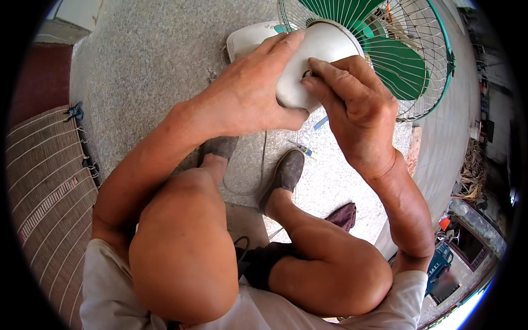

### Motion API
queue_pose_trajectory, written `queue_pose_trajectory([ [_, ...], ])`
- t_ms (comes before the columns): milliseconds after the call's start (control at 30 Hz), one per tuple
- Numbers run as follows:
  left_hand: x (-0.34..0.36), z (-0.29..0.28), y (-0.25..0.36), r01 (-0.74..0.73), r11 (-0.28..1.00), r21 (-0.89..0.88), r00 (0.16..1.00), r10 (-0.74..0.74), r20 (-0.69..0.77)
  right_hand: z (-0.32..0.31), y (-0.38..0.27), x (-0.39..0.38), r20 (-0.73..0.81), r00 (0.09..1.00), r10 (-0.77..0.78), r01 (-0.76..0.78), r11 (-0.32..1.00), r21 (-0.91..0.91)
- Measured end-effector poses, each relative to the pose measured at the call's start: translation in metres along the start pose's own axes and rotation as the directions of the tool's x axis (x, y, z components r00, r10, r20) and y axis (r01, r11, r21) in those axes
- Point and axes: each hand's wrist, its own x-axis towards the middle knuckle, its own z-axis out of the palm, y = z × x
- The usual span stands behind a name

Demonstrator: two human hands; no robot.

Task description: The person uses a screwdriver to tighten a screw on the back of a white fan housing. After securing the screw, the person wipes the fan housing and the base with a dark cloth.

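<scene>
My left hand (247,96) is wrapped round the off-white motor housing (324,41) of an electric fan, thumb beneath it and fingers along its left side. My right hand (357,107) pinches a small dark part (308,74) on the housing's face, too small to make out clearly. Green blades (399,69) sit inside the wire guard (440,88) at the top right. Behind my left fingers lies the fan's white base (245,38), partly hidden.
A small screwdriver (302,151) and a cable (263,165) lie on the speckled floor (143,60) by my feet. A striped mat (47,192) is at left. A dark red cloth (341,217) lies right of my foot, with a teal tool case (440,258) farther right.
</scene>
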Motion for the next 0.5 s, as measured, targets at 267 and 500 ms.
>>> queue_pose_trajectory([
  [267,-0.003,-0.003,-0.001,0.011,0.999,-0.044,1.000,-0.011,-0.019,0.005,0.005,-0.001,0.011,1.000,-0.018,0.016,0.985,0.173],
  [500,-0.006,-0.005,0.007,-0.036,0.999,0.023,0.980,0.040,-0.196,-0.004,0.001,0.001,0.133,0.991,0.026,-0.056,0.974,0.221],
])
